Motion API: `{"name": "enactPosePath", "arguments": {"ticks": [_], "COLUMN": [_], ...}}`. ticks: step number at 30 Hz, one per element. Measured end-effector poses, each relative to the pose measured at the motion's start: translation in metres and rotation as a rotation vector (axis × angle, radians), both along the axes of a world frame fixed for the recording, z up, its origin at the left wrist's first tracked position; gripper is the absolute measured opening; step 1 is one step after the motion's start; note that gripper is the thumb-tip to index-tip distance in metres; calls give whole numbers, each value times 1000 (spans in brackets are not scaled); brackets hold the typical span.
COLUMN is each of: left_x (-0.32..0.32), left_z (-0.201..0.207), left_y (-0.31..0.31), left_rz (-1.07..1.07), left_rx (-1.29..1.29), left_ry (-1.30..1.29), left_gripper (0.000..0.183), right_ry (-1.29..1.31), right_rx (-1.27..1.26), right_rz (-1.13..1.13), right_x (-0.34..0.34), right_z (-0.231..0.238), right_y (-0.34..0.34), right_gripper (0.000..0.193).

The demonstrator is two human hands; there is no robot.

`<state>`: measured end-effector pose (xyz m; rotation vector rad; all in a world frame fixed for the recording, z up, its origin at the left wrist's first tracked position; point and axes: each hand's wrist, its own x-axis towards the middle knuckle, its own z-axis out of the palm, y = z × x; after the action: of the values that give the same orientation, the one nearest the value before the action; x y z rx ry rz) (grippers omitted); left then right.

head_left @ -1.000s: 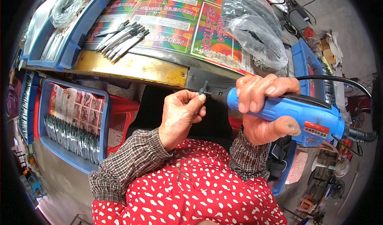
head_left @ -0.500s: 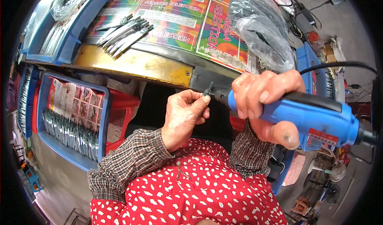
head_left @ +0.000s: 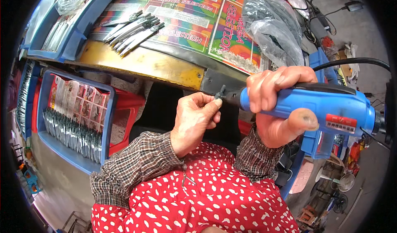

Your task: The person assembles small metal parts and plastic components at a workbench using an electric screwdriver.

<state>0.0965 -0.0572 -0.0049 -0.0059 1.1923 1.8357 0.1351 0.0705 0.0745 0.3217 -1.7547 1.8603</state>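
Between the thumb and forefinger of my left hand [head_left: 195,119], closed in a pinch, is a small dark fitting [head_left: 220,93]. My right hand [head_left: 277,96] wraps round a blue-and-black electric screwdriver [head_left: 331,102], its thumb sticking out along the near side. The nose of the tool points left and meets the dark fitting, or nearly so; the exact contact is too small to make out. Beyond my hands, a pile of slim silver pieces with dark ends [head_left: 134,32] lies at the table's near edge.
Colourful printed sheets cover the table [head_left: 182,16], with clear plastic bags [head_left: 273,26] on its right. A blue bin [head_left: 74,121] of similar slim pieces rests on a red stool [head_left: 126,113] at left. Another blue bin [head_left: 78,30] sits on the table. A black cable [head_left: 351,61] trails right.
Both hands and the screwdriver sit slightly further right in the picture, along with a small shift of the whole view. The grip of each hand is unchanged.
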Motion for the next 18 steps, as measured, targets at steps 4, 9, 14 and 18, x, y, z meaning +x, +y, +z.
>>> {"name": "enactPosePath", "arguments": {"ticks": [4, 9, 14, 18], "left_x": [1, 1, -1, 0], "left_z": [-1, 1, -1, -2], "left_y": [0, -1, -2, -1], "left_rz": [1, 9, 13, 17], "left_rx": [-15, -18, 0, 2], "left_ry": [23, 26, 19, 20], "left_gripper": [15, 16, 16, 16], "right_ry": [93, 177, 173, 178], "right_rx": [32, 4, 12, -17], "right_rz": [28, 151, 161, 182], "right_x": [-2, -5, -8, -9], "right_z": [-4, 0, -1, -5], "right_y": [-2, -2, -1, 1], "right_gripper": [61, 62, 63, 63]}}
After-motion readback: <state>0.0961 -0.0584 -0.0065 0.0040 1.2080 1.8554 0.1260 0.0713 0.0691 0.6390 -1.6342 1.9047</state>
